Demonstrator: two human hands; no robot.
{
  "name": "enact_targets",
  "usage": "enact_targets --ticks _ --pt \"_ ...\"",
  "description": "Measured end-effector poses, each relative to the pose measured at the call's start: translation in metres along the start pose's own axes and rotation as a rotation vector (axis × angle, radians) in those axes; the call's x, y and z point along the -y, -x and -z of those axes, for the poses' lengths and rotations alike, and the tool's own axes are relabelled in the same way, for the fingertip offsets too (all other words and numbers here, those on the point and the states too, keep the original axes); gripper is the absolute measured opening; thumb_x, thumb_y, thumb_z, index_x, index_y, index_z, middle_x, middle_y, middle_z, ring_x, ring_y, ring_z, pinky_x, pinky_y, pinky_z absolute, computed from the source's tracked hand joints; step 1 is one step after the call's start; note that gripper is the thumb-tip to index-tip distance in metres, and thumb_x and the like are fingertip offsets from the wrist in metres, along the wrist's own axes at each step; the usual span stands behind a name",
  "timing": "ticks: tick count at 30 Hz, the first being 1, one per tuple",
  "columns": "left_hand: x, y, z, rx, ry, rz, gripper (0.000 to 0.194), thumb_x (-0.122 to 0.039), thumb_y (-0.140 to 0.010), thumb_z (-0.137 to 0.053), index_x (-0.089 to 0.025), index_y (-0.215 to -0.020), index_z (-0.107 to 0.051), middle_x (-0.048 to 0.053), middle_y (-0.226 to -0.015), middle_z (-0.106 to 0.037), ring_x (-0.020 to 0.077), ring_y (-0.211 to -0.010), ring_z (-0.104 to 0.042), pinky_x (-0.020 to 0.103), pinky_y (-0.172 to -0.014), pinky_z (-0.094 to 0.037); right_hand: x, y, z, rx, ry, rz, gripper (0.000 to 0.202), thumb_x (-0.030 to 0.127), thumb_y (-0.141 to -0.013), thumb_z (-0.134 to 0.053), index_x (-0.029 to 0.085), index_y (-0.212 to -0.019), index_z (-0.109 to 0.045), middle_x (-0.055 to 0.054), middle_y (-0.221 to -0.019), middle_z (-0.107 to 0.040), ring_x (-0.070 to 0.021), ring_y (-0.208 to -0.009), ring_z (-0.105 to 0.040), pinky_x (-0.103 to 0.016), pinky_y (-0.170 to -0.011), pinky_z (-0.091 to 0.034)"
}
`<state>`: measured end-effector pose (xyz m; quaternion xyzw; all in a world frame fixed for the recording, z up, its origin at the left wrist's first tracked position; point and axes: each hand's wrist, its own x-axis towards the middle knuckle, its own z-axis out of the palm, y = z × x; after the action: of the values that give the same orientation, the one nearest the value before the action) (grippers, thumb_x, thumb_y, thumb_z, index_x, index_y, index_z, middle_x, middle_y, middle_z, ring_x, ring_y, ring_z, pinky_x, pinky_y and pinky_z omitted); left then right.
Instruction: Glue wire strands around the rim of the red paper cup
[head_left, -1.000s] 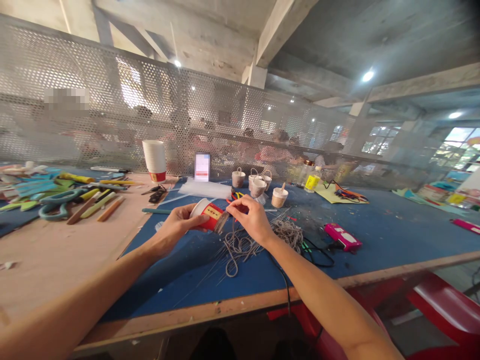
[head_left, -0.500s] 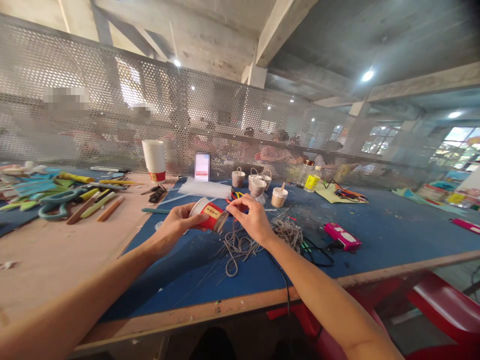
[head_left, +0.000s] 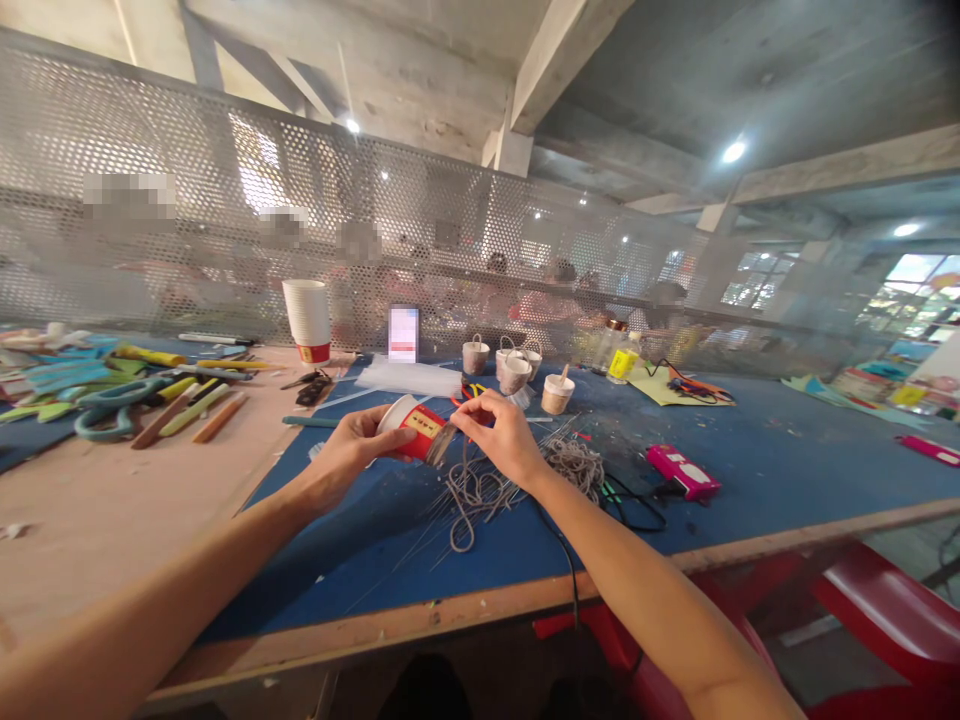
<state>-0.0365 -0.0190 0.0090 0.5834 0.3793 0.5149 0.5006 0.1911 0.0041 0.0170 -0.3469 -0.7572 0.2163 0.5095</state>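
My left hand is closed around a red and white paper cup, thumb along its side. The cup lies tilted in the air, its white mouth end toward my left palm. Grey cord covers the base end on the right. At that end, my right hand pinches thumb and forefinger together on the cord; the fingertips hide the exact spot. Beneath my hands, a tangle of loose grey cord and thin wires lies on the blue table mat.
Small cord-wrapped cups with handles and a beige cup stand behind my hands. A magenta device lies to the right. Leftward are scissors, clay-coloured sticks and a paper-cup stack. A lit phone stands before the perforated screen.
Almost nothing differs. My right fingertips have shifted very slightly left at the cup's base, while my left hand keeps the cup in the same tilt.
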Motion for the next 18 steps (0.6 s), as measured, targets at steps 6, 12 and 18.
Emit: enact_targets --ticks 6,12,18 --pt "0.0 0.0003 0.0002 0.024 0.006 0.007 0.031 -0.041 -0.073 -0.085 -0.02 -0.096 -0.081 0.003 -0.085 -0.08 0.02 -0.075 -0.069 0.029 -0.069 -0.055 -0.0011 -0.0005 0.0008 0.032 -0.009 -0.034 0.015 0.033 -0.088 -0.072 0.019 -0.081 -0.072 -0.001 -0.084 -0.064 -0.0139 -0.074 -0.06 -0.027 -0.073 -0.052" --pt "-0.0025 0.0007 -0.0018 0.014 0.0 0.014 0.032 -0.041 -0.072 -0.085 -0.02 -0.095 -0.081 0.004 -0.085 -0.079 0.021 -0.074 -0.069 0.031 -0.069 -0.056 -0.0048 -0.0019 0.0018 0.054 -0.017 -0.068 0.019 0.037 -0.087 -0.072 0.018 -0.082 -0.073 -0.002 -0.084 -0.065 -0.0142 -0.074 -0.06 -0.027 -0.073 -0.05" --pt "-0.0043 0.0009 -0.0023 -0.003 0.027 0.032 0.031 -0.04 -0.071 -0.085 -0.02 -0.093 -0.081 0.004 -0.083 -0.08 0.0219 -0.073 -0.071 0.031 -0.069 -0.056 -0.0072 -0.0023 -0.0006 0.091 -0.149 -0.156 0.022 0.041 -0.086 -0.072 0.019 -0.083 -0.07 0.001 -0.074 -0.065 -0.0132 -0.065 -0.06 -0.025 -0.066 -0.05"
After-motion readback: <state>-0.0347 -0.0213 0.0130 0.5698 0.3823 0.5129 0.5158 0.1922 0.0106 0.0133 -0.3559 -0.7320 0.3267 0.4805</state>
